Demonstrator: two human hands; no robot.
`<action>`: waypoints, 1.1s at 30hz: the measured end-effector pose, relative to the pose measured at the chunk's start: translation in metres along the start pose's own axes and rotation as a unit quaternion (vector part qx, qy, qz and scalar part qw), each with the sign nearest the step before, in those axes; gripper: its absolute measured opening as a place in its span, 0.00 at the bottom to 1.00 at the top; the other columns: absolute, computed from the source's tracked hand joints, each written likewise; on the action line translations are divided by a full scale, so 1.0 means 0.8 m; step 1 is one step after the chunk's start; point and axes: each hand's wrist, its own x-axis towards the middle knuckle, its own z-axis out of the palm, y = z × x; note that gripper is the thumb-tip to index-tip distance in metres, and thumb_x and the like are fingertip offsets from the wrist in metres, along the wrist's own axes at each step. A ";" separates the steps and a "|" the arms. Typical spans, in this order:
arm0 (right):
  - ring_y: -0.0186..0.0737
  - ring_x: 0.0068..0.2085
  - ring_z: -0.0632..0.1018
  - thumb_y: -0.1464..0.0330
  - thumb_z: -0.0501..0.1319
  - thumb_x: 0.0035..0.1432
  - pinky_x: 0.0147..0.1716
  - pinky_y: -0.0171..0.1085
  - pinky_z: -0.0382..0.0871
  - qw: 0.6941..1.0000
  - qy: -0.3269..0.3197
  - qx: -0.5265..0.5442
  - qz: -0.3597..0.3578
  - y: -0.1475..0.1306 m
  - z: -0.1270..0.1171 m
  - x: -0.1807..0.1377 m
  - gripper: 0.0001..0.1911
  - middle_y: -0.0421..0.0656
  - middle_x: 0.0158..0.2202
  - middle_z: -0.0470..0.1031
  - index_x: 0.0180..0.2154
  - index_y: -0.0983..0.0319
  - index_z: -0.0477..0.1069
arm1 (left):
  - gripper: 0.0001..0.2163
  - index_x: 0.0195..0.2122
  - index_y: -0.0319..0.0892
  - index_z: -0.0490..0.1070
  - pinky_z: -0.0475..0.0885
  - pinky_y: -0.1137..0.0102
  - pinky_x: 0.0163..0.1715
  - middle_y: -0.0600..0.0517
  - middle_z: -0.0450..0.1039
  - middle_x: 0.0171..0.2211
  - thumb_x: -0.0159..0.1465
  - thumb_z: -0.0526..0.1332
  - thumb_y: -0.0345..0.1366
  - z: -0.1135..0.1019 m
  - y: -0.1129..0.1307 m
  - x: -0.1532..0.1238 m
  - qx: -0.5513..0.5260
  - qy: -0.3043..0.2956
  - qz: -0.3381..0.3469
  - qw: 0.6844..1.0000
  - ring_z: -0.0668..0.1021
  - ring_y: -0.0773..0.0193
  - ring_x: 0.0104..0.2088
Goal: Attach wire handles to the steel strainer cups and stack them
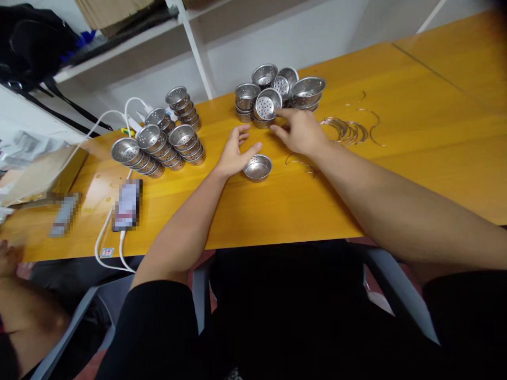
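Note:
My right hand (300,132) has thumb and index finger at the right side of a perforated metal cup (265,104), which tilts toward me at the front of a cluster. The fingers seem to grip its side. My left hand (234,153) is open over the table, thumb apart from the fingers and nothing in it. Just beside its thumb, a single shallow metal cup (257,168) sits upright. Other cups of the cluster stand around the gripped one, among them a stacked cup (247,97) at left and a wider cup (308,92) at right.
Several stacks of perforated cups (152,140) stand at the left. Thin curved wires (344,131) lie right of my right hand, with a few nearer. A phone (127,206) with a white cable (103,232) rests at left, near a cardboard box (51,169). Another person's arm (31,311) shows lower left.

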 end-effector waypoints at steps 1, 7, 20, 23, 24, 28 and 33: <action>0.82 0.69 0.92 0.46 0.73 0.80 0.77 0.82 0.83 1.000 -0.007 0.000 -0.004 0.001 0.002 0.000 0.33 0.59 0.69 0.93 0.76 0.52 0.88 | 0.43 0.78 0.55 0.67 0.71 0.33 0.90 0.36 0.71 0.86 0.74 0.82 0.68 0.000 0.000 0.000 -0.002 -0.001 0.000 1.000 0.79 0.36 0.85; 0.81 0.71 0.88 0.44 0.76 0.78 0.78 0.83 0.81 1.000 -0.014 0.005 -0.026 0.001 -0.003 0.000 0.27 0.57 0.70 0.90 0.68 0.49 0.89 | 0.43 0.78 0.53 0.69 0.73 0.32 0.89 0.34 0.73 0.84 0.73 0.82 0.68 0.001 0.003 -0.001 -0.008 0.003 0.005 1.000 0.81 0.35 0.83; 0.75 0.60 0.91 0.40 0.72 0.82 0.68 0.79 0.88 0.999 -0.012 0.020 -0.035 -0.023 -0.022 0.001 0.21 0.55 0.60 0.91 0.57 0.46 0.87 | 0.45 0.82 0.53 0.71 0.78 0.33 0.88 0.36 0.75 0.88 0.72 0.79 0.69 -0.003 0.028 -0.005 -0.026 -0.049 0.024 0.998 0.85 0.35 0.82; 0.75 0.59 0.91 0.39 0.71 0.82 0.67 0.78 0.89 0.999 -0.014 0.013 -0.033 -0.019 -0.019 0.002 0.22 0.55 0.59 0.92 0.58 0.47 0.88 | 0.47 0.83 0.51 0.74 0.76 0.32 0.90 0.35 0.76 0.88 0.72 0.78 0.73 -0.005 0.035 -0.004 -0.027 -0.062 0.023 0.997 0.85 0.33 0.83; 0.75 0.59 0.91 0.39 0.70 0.83 0.67 0.78 0.89 0.999 -0.014 0.014 -0.032 -0.017 -0.018 0.002 0.23 0.55 0.59 0.93 0.59 0.47 0.88 | 0.48 0.82 0.51 0.75 0.75 0.31 0.90 0.35 0.77 0.88 0.72 0.78 0.75 -0.005 0.037 -0.004 -0.027 -0.064 0.025 0.997 0.85 0.32 0.84; 0.77 0.63 0.92 0.40 0.70 0.84 0.70 0.79 0.87 0.999 -0.006 0.016 -0.028 -0.016 -0.012 0.001 0.26 0.56 0.61 0.93 0.67 0.47 0.86 | 0.49 0.80 0.49 0.78 0.74 0.31 0.92 0.34 0.77 0.88 0.71 0.78 0.78 -0.003 0.034 -0.002 -0.028 -0.062 0.037 0.997 0.84 0.32 0.85; 0.78 0.64 0.91 0.45 0.71 0.83 0.70 0.78 0.88 1.000 0.012 0.006 -0.024 -0.035 -0.018 -0.003 0.25 0.58 0.65 0.91 0.70 0.49 0.85 | 0.52 0.73 0.44 0.81 0.80 0.38 0.87 0.30 0.82 0.80 0.69 0.73 0.86 0.002 0.042 -0.002 -0.029 -0.011 0.014 0.999 0.88 0.37 0.79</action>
